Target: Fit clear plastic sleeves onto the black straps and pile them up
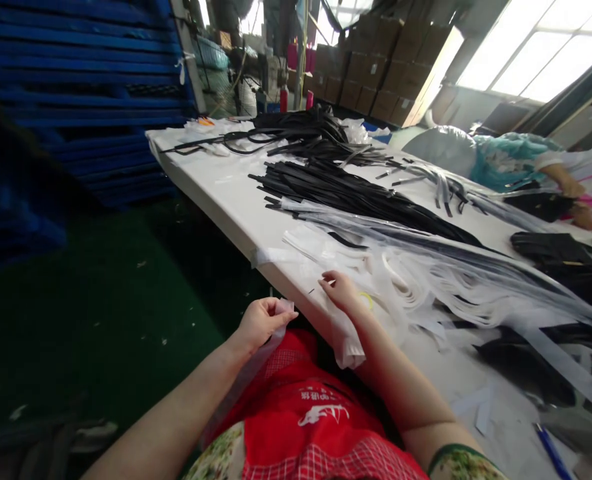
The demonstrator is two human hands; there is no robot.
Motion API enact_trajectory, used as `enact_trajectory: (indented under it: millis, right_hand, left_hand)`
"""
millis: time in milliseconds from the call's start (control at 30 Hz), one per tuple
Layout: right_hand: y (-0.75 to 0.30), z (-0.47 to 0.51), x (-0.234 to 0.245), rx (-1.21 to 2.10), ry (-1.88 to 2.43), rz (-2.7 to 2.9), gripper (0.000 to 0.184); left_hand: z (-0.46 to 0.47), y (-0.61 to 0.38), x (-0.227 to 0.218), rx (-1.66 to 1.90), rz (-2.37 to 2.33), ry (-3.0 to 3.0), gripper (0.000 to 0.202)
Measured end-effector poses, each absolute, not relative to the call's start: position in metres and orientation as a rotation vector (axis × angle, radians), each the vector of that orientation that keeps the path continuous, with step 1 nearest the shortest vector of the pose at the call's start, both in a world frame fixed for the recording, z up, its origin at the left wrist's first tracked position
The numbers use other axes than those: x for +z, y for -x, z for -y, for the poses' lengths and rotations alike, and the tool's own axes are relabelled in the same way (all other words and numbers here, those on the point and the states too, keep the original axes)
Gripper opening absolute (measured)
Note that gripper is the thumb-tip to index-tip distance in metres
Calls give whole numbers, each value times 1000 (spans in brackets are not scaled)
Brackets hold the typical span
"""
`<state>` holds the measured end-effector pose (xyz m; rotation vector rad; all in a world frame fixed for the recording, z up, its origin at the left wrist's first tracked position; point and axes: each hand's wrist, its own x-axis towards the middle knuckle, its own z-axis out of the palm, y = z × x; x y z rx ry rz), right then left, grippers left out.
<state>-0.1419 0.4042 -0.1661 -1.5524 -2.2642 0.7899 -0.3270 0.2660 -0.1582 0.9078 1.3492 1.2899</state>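
Observation:
My left hand (262, 325) is in front of the table edge, thumb and fingers pinched on the end of a translucent plastic strip (287, 306). The strip trails down beneath my left forearm. My right hand (343, 291) is over the edge of the white table (236, 223), fingers slightly curled and apart, with nothing visible in them. A small dark sliver (311, 291) lies just left of its fingertips. Another translucent plastic piece (347, 343) hangs over the edge beside my right forearm. A yellow ring (367, 301) shows partly behind my right wrist.
Black strips (356, 193) lie bundled across the table, with coiled white strips (401, 277) nearer me. A blue pen (551, 450) is at lower right. Blue pallets (91, 100) are stacked at left. Across the table, a co-worker's hands (576, 200) are near black material.

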Motion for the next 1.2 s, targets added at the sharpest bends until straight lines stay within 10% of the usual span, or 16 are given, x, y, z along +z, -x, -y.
enact_trajectory:
  millis: [200, 433, 967, 1200]
  right_hand:
    - [142, -467, -177, 453, 1636, 2232, 49]
    - [143, -479, -171, 444, 1455, 2213, 22]
    - [139, -349, -139, 1278, 938, 2281, 26]
    - [111, -313, -156, 980, 862, 2880, 62]
  left_hand:
    - [-274, 308, -158, 1254, -1090, -895, 41]
    - [-279, 317, -162, 1245, -1313, -857, 42]
    - [-312, 320, -133, 1447, -1461, -952, 43]
    - [-270, 423, -150, 1591, -1616, -466, 34]
